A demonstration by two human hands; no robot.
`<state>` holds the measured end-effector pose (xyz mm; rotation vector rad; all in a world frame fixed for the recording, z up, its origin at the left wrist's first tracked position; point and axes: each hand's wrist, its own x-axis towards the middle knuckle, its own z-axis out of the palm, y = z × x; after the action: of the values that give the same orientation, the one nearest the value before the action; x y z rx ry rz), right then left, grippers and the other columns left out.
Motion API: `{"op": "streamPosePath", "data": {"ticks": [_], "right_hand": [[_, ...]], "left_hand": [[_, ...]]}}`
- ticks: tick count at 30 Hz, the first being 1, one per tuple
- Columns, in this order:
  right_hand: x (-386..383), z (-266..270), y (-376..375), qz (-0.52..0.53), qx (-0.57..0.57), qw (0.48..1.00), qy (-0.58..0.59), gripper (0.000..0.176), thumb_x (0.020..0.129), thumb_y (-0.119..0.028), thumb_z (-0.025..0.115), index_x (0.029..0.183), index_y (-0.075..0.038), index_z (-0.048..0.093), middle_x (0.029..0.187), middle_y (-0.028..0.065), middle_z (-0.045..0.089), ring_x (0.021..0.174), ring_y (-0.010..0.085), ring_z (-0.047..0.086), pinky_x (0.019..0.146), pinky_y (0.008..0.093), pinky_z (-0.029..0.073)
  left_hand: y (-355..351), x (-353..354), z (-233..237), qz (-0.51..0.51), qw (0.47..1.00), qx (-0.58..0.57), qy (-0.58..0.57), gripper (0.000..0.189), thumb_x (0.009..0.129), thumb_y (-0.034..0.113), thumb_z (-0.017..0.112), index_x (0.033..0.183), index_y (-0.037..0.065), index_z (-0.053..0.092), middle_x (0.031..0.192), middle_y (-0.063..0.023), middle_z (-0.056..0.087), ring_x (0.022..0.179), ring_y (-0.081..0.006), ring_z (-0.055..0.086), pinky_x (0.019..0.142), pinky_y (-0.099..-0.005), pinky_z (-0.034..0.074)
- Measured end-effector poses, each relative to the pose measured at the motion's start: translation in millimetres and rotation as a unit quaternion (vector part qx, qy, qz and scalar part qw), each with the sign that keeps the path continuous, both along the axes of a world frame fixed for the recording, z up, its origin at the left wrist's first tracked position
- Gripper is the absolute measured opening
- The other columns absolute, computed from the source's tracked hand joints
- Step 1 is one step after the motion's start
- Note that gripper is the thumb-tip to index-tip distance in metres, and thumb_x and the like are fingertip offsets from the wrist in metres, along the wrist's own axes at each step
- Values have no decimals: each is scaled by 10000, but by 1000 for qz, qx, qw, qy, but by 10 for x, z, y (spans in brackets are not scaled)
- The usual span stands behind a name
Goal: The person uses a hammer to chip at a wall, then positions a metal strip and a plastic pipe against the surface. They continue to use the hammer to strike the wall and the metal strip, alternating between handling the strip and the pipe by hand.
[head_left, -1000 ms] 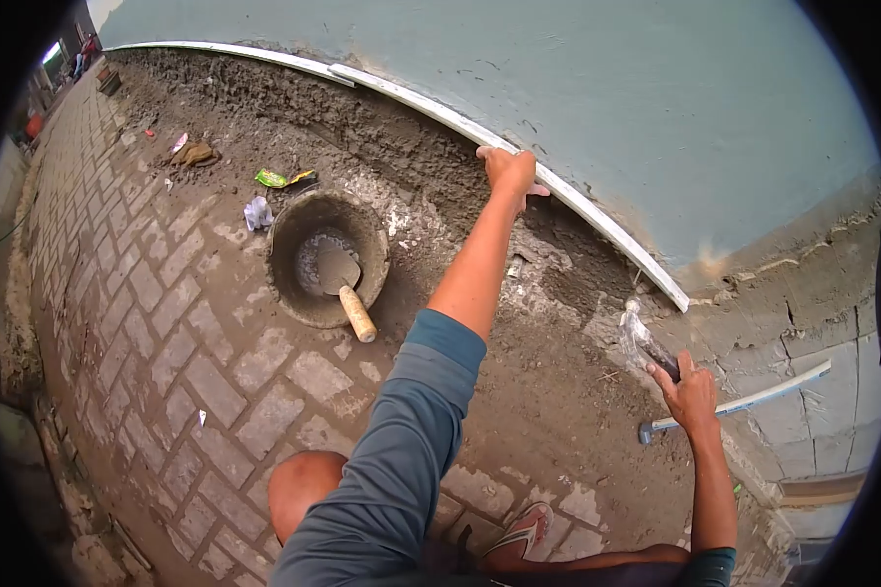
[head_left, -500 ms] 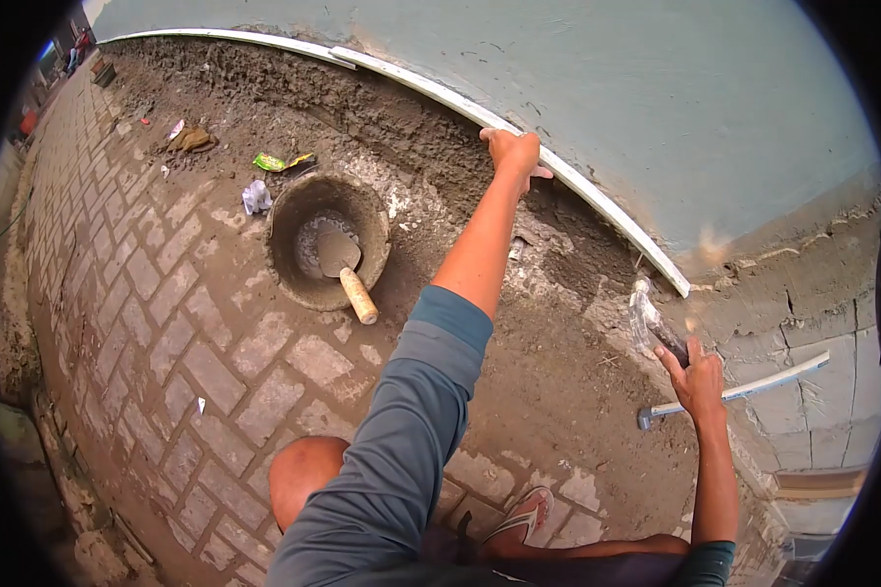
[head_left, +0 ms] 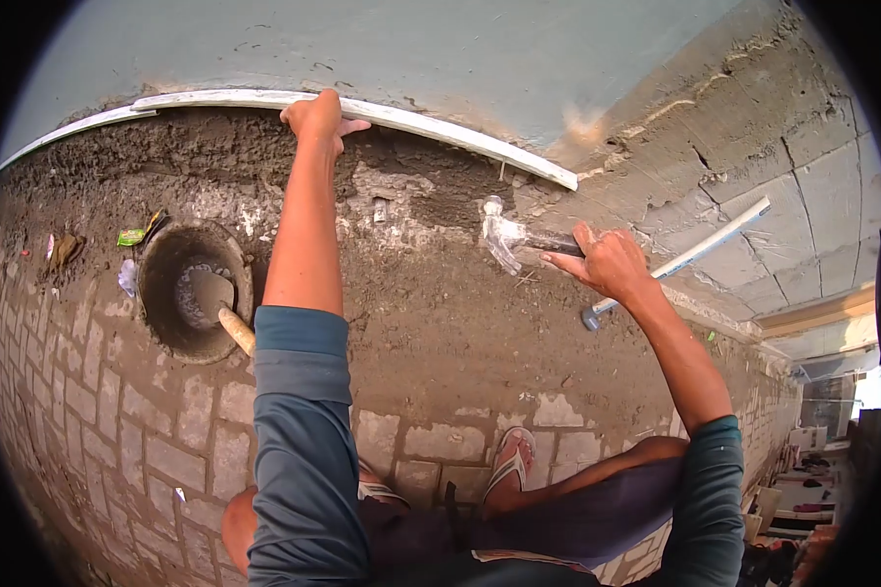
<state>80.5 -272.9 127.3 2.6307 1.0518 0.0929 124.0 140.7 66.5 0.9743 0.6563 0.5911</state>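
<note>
My left hand (head_left: 319,119) grips a long white strip (head_left: 440,130) that lies along the foot of the grey-blue wall (head_left: 401,49). Its fingers wrap over the strip near the middle. On the right, my right hand (head_left: 612,262) is closed round the dark handle of a hammer (head_left: 507,235). The metal head points left, just below the strip's right end and apart from it. A thin nail-like piece (head_left: 502,171) stands at the strip's lower edge near that end.
A round mortar bucket (head_left: 157,313) with a trowel (head_left: 233,328) in it stands at the left, beside wrappers (head_left: 131,237). Behind my right hand a pale bar (head_left: 715,240) leans near the block wall (head_left: 803,225). Paving bricks (head_left: 181,450) cover the ground below.
The view has turned to the right, so the bucket and strip appear further left. The hammer, blurred before, now shows clearly in my right hand. My left hand still holds the strip.
</note>
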Motion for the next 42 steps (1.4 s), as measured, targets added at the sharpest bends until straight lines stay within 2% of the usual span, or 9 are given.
{"op": "streamPosePath", "data": {"ticks": [3, 8, 10, 13, 22, 24, 33, 37, 42], "right_hand": [[178, -123, -100, 227, 91, 969, -39, 569, 835, -590, 591, 892, -24, 585, 608, 170, 614, 559, 339, 617, 472, 429, 443], [419, -215, -69, 32, 9, 998, -52, 572, 849, -572, 597, 855, 0, 575, 540, 154, 581, 490, 334, 595, 461, 408, 458], [466, -236, -190, 23, 56, 995, -84, 591, 849, -586, 592, 833, 4, 565, 515, 151, 570, 461, 329, 586, 462, 407, 464], [335, -198, -315, 130, 105, 982, -88, 526, 806, -542, 663, 796, -29, 551, 543, 120, 574, 484, 304, 592, 449, 399, 451], [171, -263, -166, 180, 91, 977, -66, 522, 764, -542, 700, 785, -58, 505, 598, 96, 568, 541, 292, 596, 480, 384, 448], [233, -268, -130, 200, 98, 971, -84, 514, 781, -545, 688, 783, -51, 545, 530, 105, 561, 471, 291, 584, 423, 383, 441], [318, -275, -67, 301, 146, 937, -98, 544, 812, -590, 628, 832, -49, 571, 487, 98, 546, 425, 280, 567, 423, 380, 440], [445, -228, 20, 39, -13, 996, -80, 549, 801, -598, 629, 824, -52, 569, 512, 88, 550, 435, 291, 560, 445, 375, 436], [346, -324, -120, 263, 138, 952, -75, 555, 817, -612, 606, 800, -63, 529, 441, 78, 489, 414, 298, 549, 459, 372, 445]], "left_hand": [[14, -3, 31, 11, 1000, 10, 12, 840, 837, 10, 484, 1327, -134, -183, 1031, -253, 523, 667, -346, 670, 571, -370, 645], [24, 25, -12, -5, 1000, 6, 17, 854, 847, 40, 490, 1303, -149, -207, 1016, -265, 535, 620, -359, 687, 456, -344, 602], [-112, -81, 158, 33, 997, 33, 60, 400, 849, 18, 459, 1132, -246, 356, 1073, -279, 514, 801, -366, 654, 577, -390, 661], [14, 26, -25, 22, 999, 38, 29, 751, 867, 68, 472, 1294, -164, -101, 970, -283, 565, 602, -361, 684, 379, -312, 533], [-28, -23, 33, 27, 998, 41, 37, 427, 850, 11, 461, 1160, -255, 338, 1115, -287, 490, 835, -364, 655, 592, -396, 662], [17, 18, -25, 14, 998, 56, 1, 699, 858, 47, 479, 1264, -134, -61, 1082, -320, 483, 649, -387, 671, 549, -337, 649], [18, 4, -10, 7, 1000, 25, 10, 857, 842, 55, 508, 1304, -148, -185, 1099, -313, 504, 637, -408, 676, 533, -345, 635], [-81, -57, 60, 13, 999, 21, 33, 506, 836, 32, 461, 1185, -274, 258, 1104, -306, 477, 817, -377, 657, 568, -388, 659], [-87, -75, 89, 26, 998, 45, 18, 494, 838, 31, 458, 1170, -278, 261, 1070, -299, 491, 794, -374, 656, 561, -385, 658]]}}
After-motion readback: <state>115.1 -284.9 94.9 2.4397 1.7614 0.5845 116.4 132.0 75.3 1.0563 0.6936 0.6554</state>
